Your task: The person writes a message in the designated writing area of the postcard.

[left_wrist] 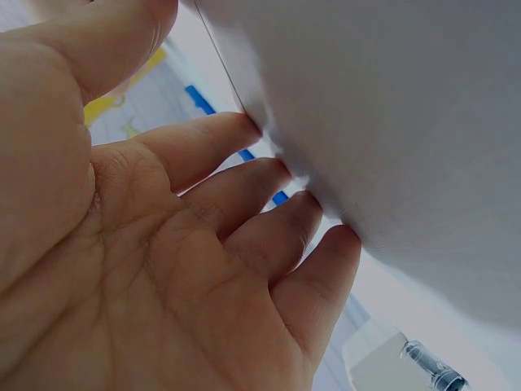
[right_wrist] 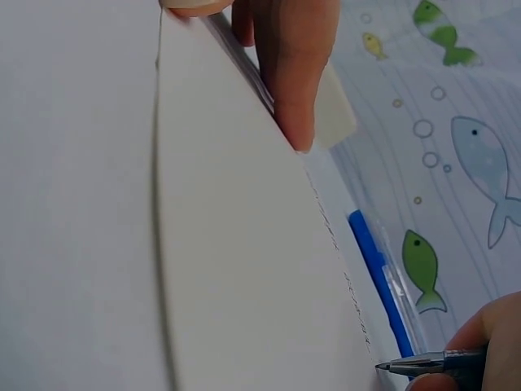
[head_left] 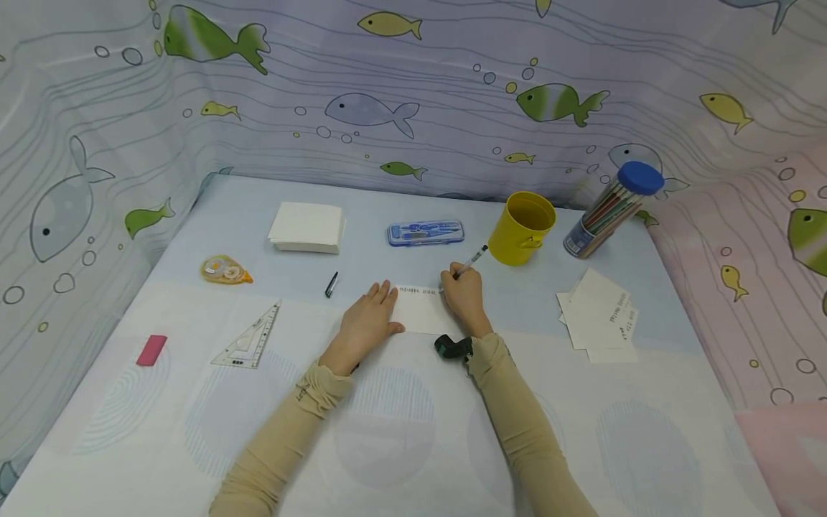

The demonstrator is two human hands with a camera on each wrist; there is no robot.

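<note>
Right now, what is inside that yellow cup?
The yellow cup stands open-topped near the right hand. Only its bare yellow inner wall shows; the bottom is hidden by the rim.

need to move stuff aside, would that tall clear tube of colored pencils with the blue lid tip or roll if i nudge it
Probably tips easily: the pencil tube is tall, narrow and already stands tilted, its blue lid toward the curtain. Once down, its round shape would likely roll. It looks packed with pencils, so it is probably fairly heavy for its size. The yellow cup beside it might stop it.
</note>
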